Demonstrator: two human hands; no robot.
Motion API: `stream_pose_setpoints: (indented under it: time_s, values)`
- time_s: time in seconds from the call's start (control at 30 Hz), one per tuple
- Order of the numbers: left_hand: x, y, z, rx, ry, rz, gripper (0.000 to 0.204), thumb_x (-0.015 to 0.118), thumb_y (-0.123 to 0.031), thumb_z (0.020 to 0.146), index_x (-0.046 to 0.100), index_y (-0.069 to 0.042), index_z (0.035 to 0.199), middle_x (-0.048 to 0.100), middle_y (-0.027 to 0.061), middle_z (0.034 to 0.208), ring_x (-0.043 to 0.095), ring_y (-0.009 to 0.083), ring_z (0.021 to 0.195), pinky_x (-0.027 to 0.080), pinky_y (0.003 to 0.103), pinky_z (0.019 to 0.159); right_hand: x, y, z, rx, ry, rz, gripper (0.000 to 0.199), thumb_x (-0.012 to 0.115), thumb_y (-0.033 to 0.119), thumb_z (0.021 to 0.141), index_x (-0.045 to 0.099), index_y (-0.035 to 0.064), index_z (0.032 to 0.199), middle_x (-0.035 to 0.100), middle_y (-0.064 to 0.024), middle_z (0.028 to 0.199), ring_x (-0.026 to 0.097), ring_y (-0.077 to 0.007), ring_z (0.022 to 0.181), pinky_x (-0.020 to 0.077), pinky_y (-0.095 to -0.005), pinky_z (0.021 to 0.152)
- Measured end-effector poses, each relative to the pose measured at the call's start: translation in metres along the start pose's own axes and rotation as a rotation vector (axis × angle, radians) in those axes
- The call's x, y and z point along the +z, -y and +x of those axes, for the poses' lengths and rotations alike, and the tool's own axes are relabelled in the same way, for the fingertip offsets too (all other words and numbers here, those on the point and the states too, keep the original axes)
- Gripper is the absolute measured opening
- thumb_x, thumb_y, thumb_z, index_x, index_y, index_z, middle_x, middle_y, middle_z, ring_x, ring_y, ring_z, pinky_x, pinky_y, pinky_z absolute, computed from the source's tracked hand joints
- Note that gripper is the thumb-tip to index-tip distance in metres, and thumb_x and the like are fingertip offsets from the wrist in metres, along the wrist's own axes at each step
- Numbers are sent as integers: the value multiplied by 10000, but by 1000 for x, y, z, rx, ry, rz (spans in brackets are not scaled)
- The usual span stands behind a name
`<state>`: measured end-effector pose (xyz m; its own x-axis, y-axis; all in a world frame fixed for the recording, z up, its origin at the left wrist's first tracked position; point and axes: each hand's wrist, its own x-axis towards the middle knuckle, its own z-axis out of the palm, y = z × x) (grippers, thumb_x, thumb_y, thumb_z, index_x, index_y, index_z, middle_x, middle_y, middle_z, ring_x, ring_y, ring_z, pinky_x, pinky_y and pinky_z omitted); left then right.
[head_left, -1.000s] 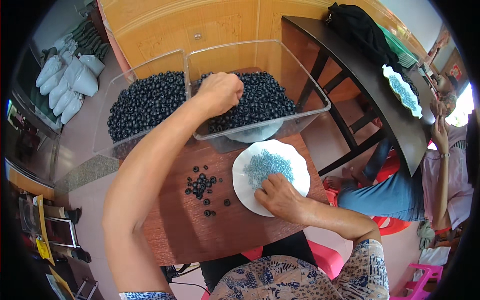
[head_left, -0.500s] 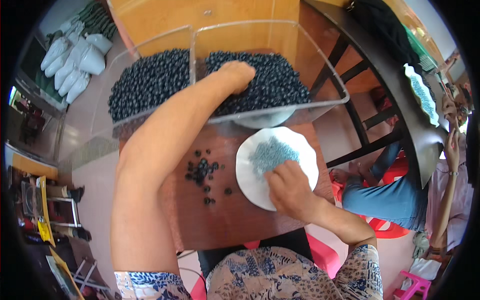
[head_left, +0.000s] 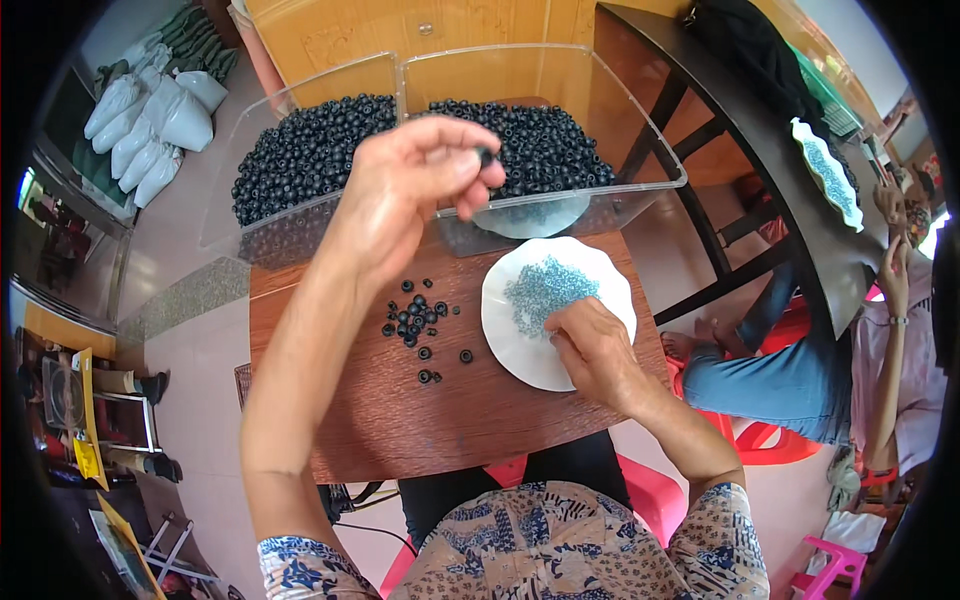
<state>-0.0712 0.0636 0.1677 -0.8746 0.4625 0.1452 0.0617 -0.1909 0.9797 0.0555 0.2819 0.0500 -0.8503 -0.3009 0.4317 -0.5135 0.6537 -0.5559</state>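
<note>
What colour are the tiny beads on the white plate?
Pale blue-green. The tiny beads lie heaped on the white plate, seen in the head view.

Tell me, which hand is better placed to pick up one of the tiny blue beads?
Probably the right hand: its fingers rest on the white plate at the small blue beads. The left hand is raised over the clear bin, pinching a black bead.

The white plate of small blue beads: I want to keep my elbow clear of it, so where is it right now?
In the head view the white plate lies on the wooden table, right of the loose black beads, under the right hand.
</note>
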Motion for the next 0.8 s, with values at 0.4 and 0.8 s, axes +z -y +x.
stream_pose_setpoints:
  time_s: [0.4, 0.8]
  values:
    - [20, 76, -124, -185, -96, -635, 295, 562, -137, 942, 588, 62, 1159, 642, 125, 952, 586, 165, 783, 460, 313, 724, 1, 27, 11, 42, -112, 79, 157, 658, -63, 759, 649, 2, 902, 569, -70, 738, 546, -189, 667, 438, -312, 594]
    - [44, 111, -149, -205, -273, -651, 262, 527, -136, 976, 569, 53, 1152, 605, 89, 899, 550, 131, 750, 459, 292, 705, 17, 60, 17, 28, -153, 317, 173, 673, -89, 761, 650, -2, 909, 617, -59, 803, 558, -133, 687, 453, -251, 607]
